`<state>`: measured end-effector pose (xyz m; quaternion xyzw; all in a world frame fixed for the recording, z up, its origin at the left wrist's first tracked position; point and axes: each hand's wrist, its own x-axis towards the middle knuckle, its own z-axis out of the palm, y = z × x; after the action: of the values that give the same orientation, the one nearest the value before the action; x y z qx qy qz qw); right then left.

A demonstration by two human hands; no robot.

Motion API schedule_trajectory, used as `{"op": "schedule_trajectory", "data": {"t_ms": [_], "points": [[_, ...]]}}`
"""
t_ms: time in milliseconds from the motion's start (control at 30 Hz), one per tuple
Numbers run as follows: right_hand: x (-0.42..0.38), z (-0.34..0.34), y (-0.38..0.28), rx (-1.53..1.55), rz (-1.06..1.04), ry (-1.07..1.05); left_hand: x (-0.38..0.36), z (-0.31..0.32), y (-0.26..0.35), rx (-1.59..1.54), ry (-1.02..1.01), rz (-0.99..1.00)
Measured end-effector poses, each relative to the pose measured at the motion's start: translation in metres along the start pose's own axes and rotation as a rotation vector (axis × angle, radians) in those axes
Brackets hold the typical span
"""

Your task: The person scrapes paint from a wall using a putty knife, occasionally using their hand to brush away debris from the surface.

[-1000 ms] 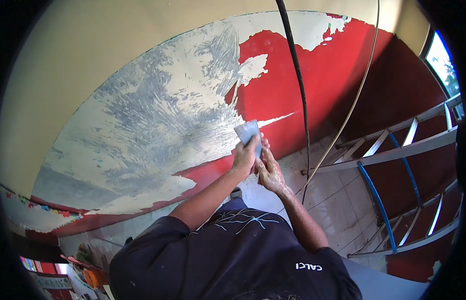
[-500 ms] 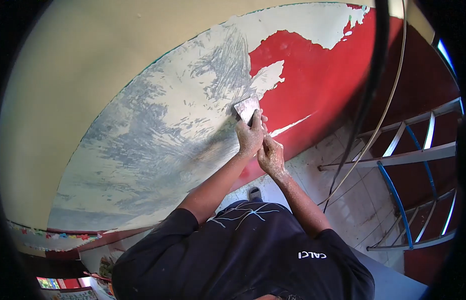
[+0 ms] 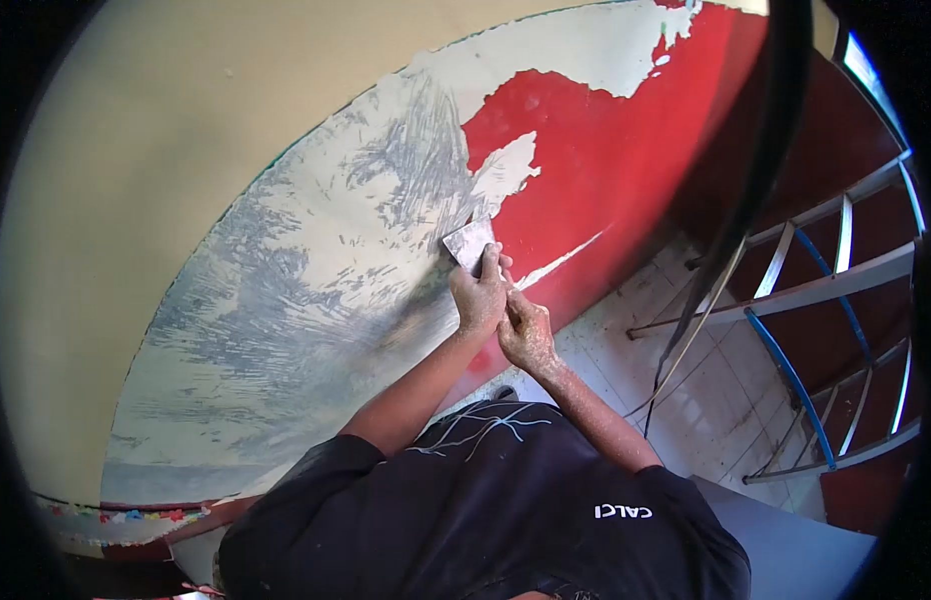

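My left hand [image 3: 479, 297] is closed around the handle of a scraper, its thumb laid along the tool toward the blade. The wide, whitish-smeared scraper blade [image 3: 470, 244] lies against the wall [image 3: 316, 260], by the border between the scraped area and the red paint [image 3: 576, 150]. Just below and to the right, my right hand [image 3: 528, 332] is closed at the lower end of the handle, which the fingers mostly hide. Pale dust covers its fingers and wrist. A ragged pale patch [image 3: 511, 170] shows just above the blade.
A metal ladder [image 3: 786, 300] with blue braces stands on the right. A dark cable [image 3: 751, 190] and a pale cord [image 3: 711, 310] hang before the wall. Dusty tiles [image 3: 636, 340] cover the floor. Colourful trim [image 3: 146, 516] runs along the lower left.
The view has shifted, so the wall sits further left in the picture. Both hands and the scraper have moved slightly down along the wall, and both grips stay the same.
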<state>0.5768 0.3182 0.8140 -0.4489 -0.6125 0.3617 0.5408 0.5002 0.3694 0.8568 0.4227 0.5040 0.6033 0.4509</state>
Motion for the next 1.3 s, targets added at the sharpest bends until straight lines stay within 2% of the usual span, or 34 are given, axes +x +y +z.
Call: {"op": "schedule_trajectory", "data": {"t_ms": [100, 167, 233, 267, 333, 367, 433, 467, 500, 533, 567, 600, 633, 667, 700, 733, 767, 800, 833, 900, 1000, 1100, 1167, 1200, 1233, 1267, 1300], "points": [[0.012, -0.02, -0.029, -0.099, 0.004, -0.024, 0.001, 0.012, 0.013, -0.154, -0.018, 0.005], [0.022, -0.034, -0.033, -0.117, 0.003, -0.017, -0.002, 0.028, 0.039, -0.134, -0.057, 0.046], [0.028, -0.051, -0.033, -0.186, -0.294, 0.056, -0.005, 0.038, 0.043, -0.044, -0.168, 0.338], [0.019, -0.064, -0.038, -0.193, -0.21, 0.02, -0.02, 0.038, 0.055, 0.013, -0.271, 0.255], [-0.005, -0.086, -0.043, -0.219, -0.093, -0.055, -0.046, 0.036, 0.03, 0.046, -0.436, 0.273], [-0.021, -0.09, -0.028, -0.218, -0.241, 0.024, -0.065, 0.033, 0.017, 0.091, -0.523, 0.251], [-0.069, -0.097, -0.012, -0.293, -0.259, 0.044, -0.109, 0.013, -0.022, 0.351, -0.632, 0.41], [-0.097, -0.102, 0.009, -0.332, -0.259, 0.035, -0.131, -0.001, -0.036, 0.402, -0.745, 0.339], [-0.137, -0.105, 0.03, -0.384, 0.052, -0.074, -0.152, -0.016, -0.05, 0.458, -0.857, 0.27], [-0.176, -0.108, 0.059, -0.537, 0.214, -0.215, -0.167, -0.043, -0.115, 0.577, -0.911, 0.344], [-0.212, -0.11, 0.072, -0.54, 0.442, -0.333, -0.187, -0.078, -0.174, 0.81, -0.976, 0.187], [-0.248, -0.115, 0.088, -0.468, 0.493, -0.404, -0.195, -0.109, -0.195, 0.941, -1.071, 0.025], [-0.268, -0.12, 0.099, -0.39, 0.541, -0.478, -0.21, -0.125, -0.165, 0.936, -0.977, -0.238], [-0.268, -0.122, 0.094, -0.412, 0.563, -0.442, -0.228, -0.174, -0.213, 1.071, -0.83, -0.293], [-0.268, -0.125, 0.077, -0.43, 0.585, -0.406, -0.242, -0.225, -0.241, 1.233, -0.804, -0.215], [-0.268, -0.124, 0.067, -0.444, 0.611, -0.372, -0.252, -0.282, -0.265, 1.542, -1.06, -0.078], [-0.266, -0.124, 0.069, -0.46, 0.572, -0.4, -0.266, -0.327, -0.269, 1.716, -1.18, -0.253], [-0.259, -0.126, 0.072, -0.481, 0.532, -0.426, -0.282, -0.352, -0.244, 1.66, -0.977, -0.438], [-0.253, -0.128, 0.075, -0.504, 0.494, -0.452, -0.292, -0.402, -0.268, 1.673, -1.001, -0.445], [-0.239, -0.129, 0.068, -0.455, 0.442, -0.438, -0.296, -0.416, -0.232, 1.677, -0.786, -1.15], [-0.227, -0.126, 0.046, -0.415, 0.334, -0.343, -0.28, -0.4, -0.243, 1.712, -0.786, -0.959], [-0.23, -0.12, 0.015, -0.41, 0.339, -0.231, -0.272, -0.377, -0.276, 1.704, -0.798, -0.768], [-0.242, -0.112, 0.005, -0.371, 0.342, -0.246, -0.251, -0.342, -0.299, 1.608, -1.038, -0.42], [-0.249, -0.108, -0.007, -0.342, 0.357, -0.27, -0.25, -0.303, -0.267, 1.463, -1.015, -0.253], [-0.255, -0.101, -0.015, -0.314, 0.372, -0.292, -0.236, -0.283, -0.282, 1.365, -1.054, -0.198], [-0.267, -0.092, -0.007, -0.301, 0.298, -0.308, -0.223, -0.261, -0.293, 1.267, -1.096, -0.146], [-0.279, -0.081, 0.016, -0.315, 0.262, -0.369, -0.219, -0.221, -0.244, 1.188, -1.079, -0.317]]}}
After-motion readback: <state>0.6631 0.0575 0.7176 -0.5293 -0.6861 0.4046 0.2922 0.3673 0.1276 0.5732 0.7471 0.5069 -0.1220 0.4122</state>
